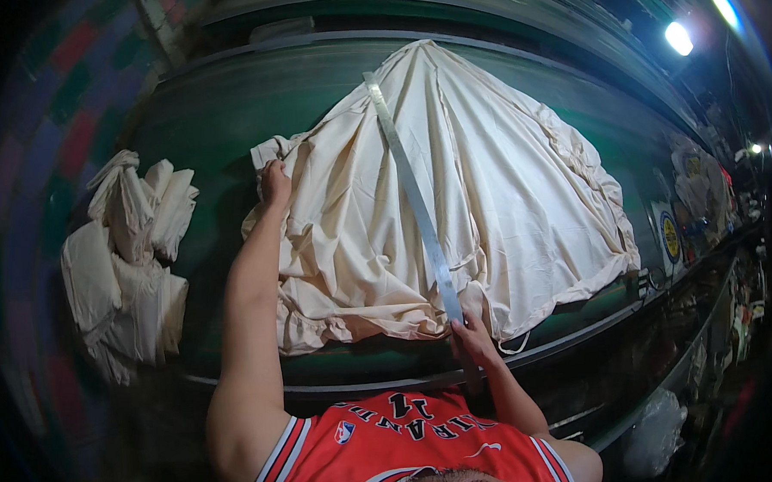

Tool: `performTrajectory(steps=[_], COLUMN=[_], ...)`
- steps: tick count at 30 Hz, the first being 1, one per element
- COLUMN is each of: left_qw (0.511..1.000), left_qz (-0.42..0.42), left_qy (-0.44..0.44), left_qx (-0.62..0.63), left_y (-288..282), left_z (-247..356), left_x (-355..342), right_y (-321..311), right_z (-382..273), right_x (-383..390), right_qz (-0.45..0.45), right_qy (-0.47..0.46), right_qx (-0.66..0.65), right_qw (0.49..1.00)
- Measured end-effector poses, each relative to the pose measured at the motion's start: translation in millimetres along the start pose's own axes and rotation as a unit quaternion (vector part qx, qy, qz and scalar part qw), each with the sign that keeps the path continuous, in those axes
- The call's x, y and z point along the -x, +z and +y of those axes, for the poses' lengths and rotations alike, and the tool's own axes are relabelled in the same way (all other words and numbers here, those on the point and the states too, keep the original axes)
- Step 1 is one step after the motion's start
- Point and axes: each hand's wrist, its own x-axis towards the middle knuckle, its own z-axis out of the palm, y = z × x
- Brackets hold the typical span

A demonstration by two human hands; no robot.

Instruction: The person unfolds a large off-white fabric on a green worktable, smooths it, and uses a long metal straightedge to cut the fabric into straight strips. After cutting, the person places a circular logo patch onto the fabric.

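A large cream cloth lies fanned out in gathered folds, narrow at the far end and wide toward me. Across it, from the far left down to its near edge, runs a long flat metal ruler. My right hand is closed round the ruler's near end, beside the cloth's near hem. At the cloth's left edge, my left hand is curled closed on a bit of the fabric; its fingertips are partly hidden.
The cloth rests on a dark green table with a rail along its near edge. Folded cream cloth bundles are piled at the left. A clear plastic bag sits low at the right, and a round yellow-and-blue label shows farther up.
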Motion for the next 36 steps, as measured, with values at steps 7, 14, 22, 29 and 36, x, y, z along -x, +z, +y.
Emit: performTrajectory(steps=[7, 14, 22, 29, 36], left_qw=[0.992, 0.969, 0.954, 0.919, 0.910], left_qz=[-0.091, -0.165, 0.213, 0.245, 0.258], left_qy=[-0.085, -0.172, -0.168, -0.126, -0.140], left_qx=[-0.013, -0.061, 0.126, 0.283, 0.292], left_y=[52.2, 16.7, -6.9, -14.9, -20.8], left_z=[-5.7, 22.3, 32.5, 58.4, 55.3], left_x=[-61.4, -91.7, -131.0, -103.3, -91.1], right_y=[7.7, 12.3, -13.4, -40.0, -46.6], right_z=[20.1, 27.3, 35.9, 39.0, 36.4], right_x=[44.1, 69.2, 95.0, 109.5, 116.2], right_qz=[0.023, 0.036, 0.020, 0.020, 0.005], right_qy=[0.033, -0.002, -0.001, 0.006, -0.001], right_qx=[-0.003, -0.053, -0.069, -0.075, -0.084], right_qw=[0.999, 0.998, 0.997, 0.997, 0.996])
